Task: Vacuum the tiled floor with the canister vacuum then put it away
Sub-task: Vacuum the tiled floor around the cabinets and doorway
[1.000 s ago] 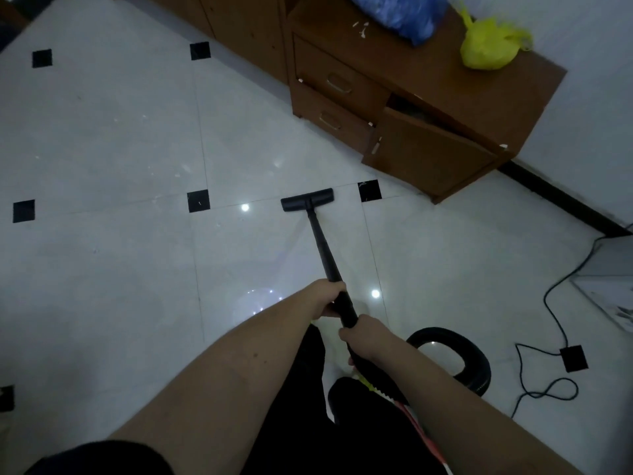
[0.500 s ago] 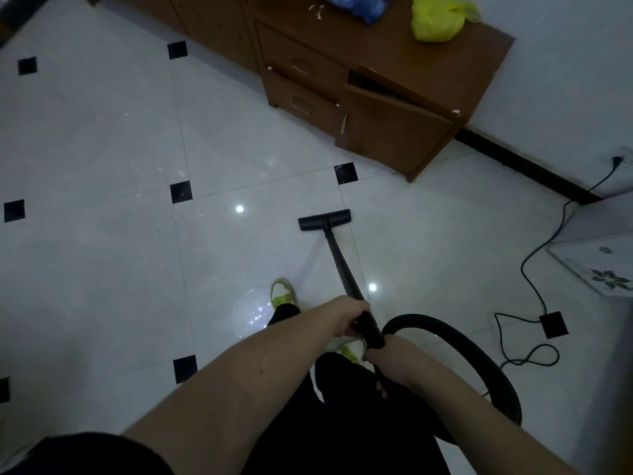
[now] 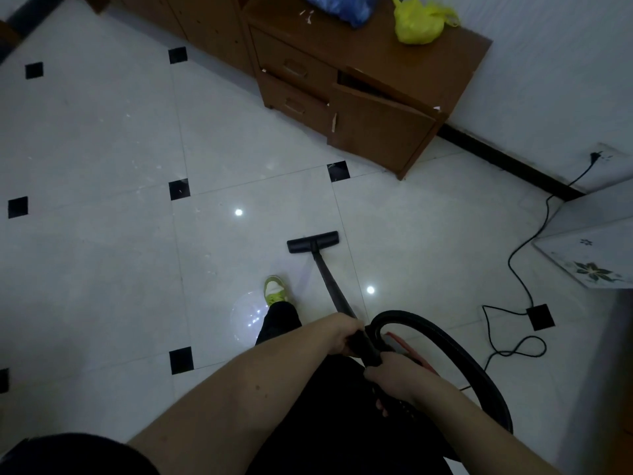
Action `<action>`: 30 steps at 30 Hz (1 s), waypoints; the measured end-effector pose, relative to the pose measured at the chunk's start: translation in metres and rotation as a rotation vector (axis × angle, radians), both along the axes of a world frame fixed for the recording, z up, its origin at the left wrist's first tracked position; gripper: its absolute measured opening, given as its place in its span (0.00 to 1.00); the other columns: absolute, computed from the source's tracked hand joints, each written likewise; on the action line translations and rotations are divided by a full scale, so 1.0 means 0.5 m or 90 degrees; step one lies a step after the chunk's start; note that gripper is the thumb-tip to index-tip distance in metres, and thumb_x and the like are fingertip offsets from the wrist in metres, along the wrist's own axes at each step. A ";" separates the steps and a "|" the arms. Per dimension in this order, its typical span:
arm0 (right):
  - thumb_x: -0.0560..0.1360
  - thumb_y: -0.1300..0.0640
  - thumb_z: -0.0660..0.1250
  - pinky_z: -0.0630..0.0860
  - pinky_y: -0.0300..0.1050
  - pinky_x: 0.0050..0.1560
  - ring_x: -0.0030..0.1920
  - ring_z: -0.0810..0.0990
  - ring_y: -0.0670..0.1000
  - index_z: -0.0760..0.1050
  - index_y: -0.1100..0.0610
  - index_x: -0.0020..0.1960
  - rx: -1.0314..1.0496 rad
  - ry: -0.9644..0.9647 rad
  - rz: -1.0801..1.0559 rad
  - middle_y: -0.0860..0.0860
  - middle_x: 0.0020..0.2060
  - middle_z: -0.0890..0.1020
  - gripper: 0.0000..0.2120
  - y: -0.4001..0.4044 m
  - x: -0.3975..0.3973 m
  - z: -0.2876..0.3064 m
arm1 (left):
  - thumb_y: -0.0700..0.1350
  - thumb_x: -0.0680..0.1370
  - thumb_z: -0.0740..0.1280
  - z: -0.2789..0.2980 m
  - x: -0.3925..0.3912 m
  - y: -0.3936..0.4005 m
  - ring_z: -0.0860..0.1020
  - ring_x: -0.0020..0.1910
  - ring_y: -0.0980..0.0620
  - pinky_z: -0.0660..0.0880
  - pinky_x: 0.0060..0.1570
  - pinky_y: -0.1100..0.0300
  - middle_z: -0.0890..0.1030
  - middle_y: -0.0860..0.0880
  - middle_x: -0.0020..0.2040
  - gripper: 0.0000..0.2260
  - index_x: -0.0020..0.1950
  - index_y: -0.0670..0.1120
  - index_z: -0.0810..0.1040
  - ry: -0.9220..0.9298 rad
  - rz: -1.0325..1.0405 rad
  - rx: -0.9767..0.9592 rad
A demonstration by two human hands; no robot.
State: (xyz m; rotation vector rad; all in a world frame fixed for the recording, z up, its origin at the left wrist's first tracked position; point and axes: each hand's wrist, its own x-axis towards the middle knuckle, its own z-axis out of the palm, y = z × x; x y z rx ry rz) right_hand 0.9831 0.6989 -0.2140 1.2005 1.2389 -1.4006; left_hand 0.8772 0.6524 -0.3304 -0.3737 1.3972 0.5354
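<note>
Nowhere on the vacuum or the furniture can any brand, label or writing be read; the light is dim. From the head view, the floor (image 3: 102, 138) is glossy pale square tile with small black diamond insets at the corners, carrying two bright reflected spots of light and faint specks of debris. Using the wooden cabinet (image 3: 373, 97) as landmark: it stands against a white ribbed wall with a dark skirting, has two drawers with handles and a door hanging ajar, and bears a knotted yellow plastic bag (image 3: 416, 25) and a crumpled blue bag (image 3: 342, 5) on its top. Below the cabinet, on the tile, the flat black floor head (image 3: 313, 241) of the vacuum lies flat, its slim black wand (image 3: 330, 282) slanting back toward the person. The left hand (image 3: 339, 334) is curled round the wand's upper end; the right hand (image 3: 394, 375) grips the handle just behind it, where the ribbed black hose (image 3: 455, 351) loops away. A red part shows beside the hose. To the cabinet's lower right, a thin black cord (image 3: 513, 262) runs from a wall socket in loose coils. One green-and-white shoe (image 3: 275, 290) stands left of the wand.
</note>
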 end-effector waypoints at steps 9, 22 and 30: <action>0.77 0.59 0.58 0.77 0.42 0.32 0.25 0.78 0.52 0.74 0.61 0.44 0.035 0.029 0.047 0.53 0.25 0.80 0.08 -0.024 -0.049 -0.016 | 0.35 0.79 0.60 0.011 -0.049 -0.037 0.77 0.36 0.46 0.77 0.39 0.52 0.75 0.41 0.41 0.05 0.42 0.39 0.69 0.051 0.056 0.008; 0.77 0.60 0.58 0.76 0.41 0.32 0.25 0.78 0.50 0.73 0.58 0.46 0.019 0.058 0.229 0.53 0.28 0.79 0.06 -0.099 -0.220 -0.014 | 0.36 0.77 0.65 -0.019 -0.185 -0.181 0.79 0.37 0.45 0.81 0.38 0.53 0.78 0.40 0.41 0.03 0.47 0.37 0.72 0.026 0.218 0.002; 0.77 0.59 0.57 0.76 0.40 0.29 0.25 0.78 0.51 0.73 0.59 0.45 0.025 0.073 0.288 0.56 0.30 0.79 0.07 -0.221 -0.382 -0.042 | 0.37 0.76 0.65 -0.045 -0.324 -0.323 0.80 0.38 0.44 0.79 0.29 0.57 0.79 0.39 0.42 0.09 0.53 0.35 0.75 0.072 0.311 0.002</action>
